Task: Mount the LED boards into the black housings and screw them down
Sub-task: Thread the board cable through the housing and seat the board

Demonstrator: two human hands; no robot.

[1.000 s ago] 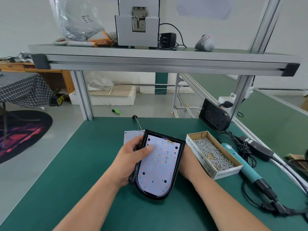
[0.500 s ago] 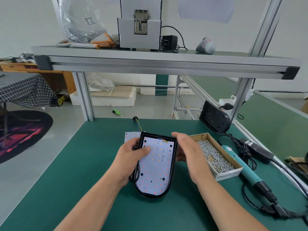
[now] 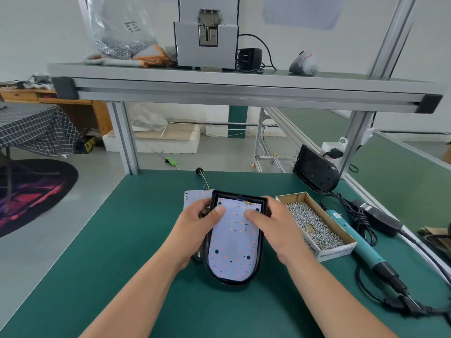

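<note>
The black housing (image 3: pixel 234 282) is on the green counter (image 3: pixel 117 264) straight in front of the person, rounded end toward them and square end away. I can't tell whether its far end is lifted off the surface. The white LED board (image 3: pixel 233 250) sits inside it, framed all round by the black rim. Its small orange and red dots face up, and a few coloured wires show at its far edge.

Both hands are on the far half of the piece. The left grip (image 3: pixel 195 230) wraps the housing's left side, fingers curled round the outer rim and thumb (image 3: pixel 218 211) flat on the board near its upper left corner. The right grip (image 3: pixel 280 230) mirrors it on the right side, with its thumb (image 3: pixel 251 214) pressing the board near the upper right. The housing is thus held between the two grips, its rounded near half bare.

Just behind the left grip a second LED board (image 3: pixel 191 197) lies flat, partly hidden. Just beside the right grip is a cardboard box (image 3: pixel 335 251) of screws (image 3: pixel 310 223), and beyond it a teal electric screwdriver (image 3: pixel 351 237). Another black housing (image 3: pixel 314 172) leans against the frame post at the back right.
</note>
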